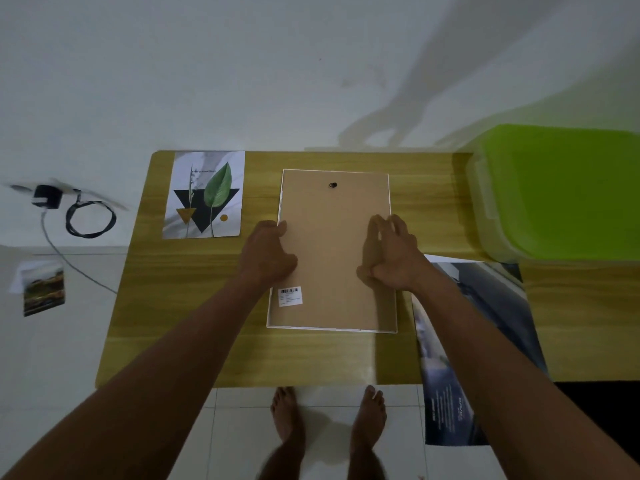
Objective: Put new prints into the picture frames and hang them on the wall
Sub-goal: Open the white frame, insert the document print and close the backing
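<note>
A white picture frame lies face down in the middle of the wooden table, its brown backing board up, with a small black hanger near the far edge and a barcode sticker at the near left. My left hand rests on the frame's left edge, fingers curled over the rim. My right hand presses on the right edge, fingers spread on the backing. A leaf print with black triangles lies flat at the table's far left.
A green plastic bin stands at the table's right. A dark poster hangs over the table's near right edge. On the floor at left lie a black charger with cable and a small photo print. My bare feet are below the table.
</note>
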Action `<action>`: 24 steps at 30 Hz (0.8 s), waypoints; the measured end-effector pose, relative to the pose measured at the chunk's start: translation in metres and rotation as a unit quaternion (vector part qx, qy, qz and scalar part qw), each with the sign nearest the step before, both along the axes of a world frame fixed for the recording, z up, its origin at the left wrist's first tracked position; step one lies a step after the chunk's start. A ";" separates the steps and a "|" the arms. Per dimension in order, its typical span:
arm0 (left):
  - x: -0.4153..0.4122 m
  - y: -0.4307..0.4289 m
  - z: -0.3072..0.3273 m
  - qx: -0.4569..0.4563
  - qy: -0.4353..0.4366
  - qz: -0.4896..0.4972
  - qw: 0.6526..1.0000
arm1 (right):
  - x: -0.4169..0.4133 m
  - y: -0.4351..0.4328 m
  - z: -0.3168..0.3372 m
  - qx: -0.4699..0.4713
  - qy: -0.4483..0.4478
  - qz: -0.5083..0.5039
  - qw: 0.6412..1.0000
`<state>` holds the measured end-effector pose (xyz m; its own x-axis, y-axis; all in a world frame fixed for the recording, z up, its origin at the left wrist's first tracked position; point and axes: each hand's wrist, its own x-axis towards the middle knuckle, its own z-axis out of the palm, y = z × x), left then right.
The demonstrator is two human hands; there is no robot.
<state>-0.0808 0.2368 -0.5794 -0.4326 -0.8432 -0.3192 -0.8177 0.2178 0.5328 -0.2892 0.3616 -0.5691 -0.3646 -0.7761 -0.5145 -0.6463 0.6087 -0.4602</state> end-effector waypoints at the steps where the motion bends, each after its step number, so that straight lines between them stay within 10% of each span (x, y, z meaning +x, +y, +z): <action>1: -0.001 0.001 -0.001 -0.003 0.001 0.001 1.000 | 0.001 -0.001 0.001 0.000 0.009 0.012 1.000; 16: -0.022 -0.008 0.002 0.012 -0.123 -0.060 0.991 | -0.010 -0.032 0.014 -0.022 0.066 0.039 0.997; 24: -0.016 -0.014 0.003 -0.038 -0.038 0.016 0.998 | -0.037 -0.080 0.005 0.002 0.072 0.056 0.996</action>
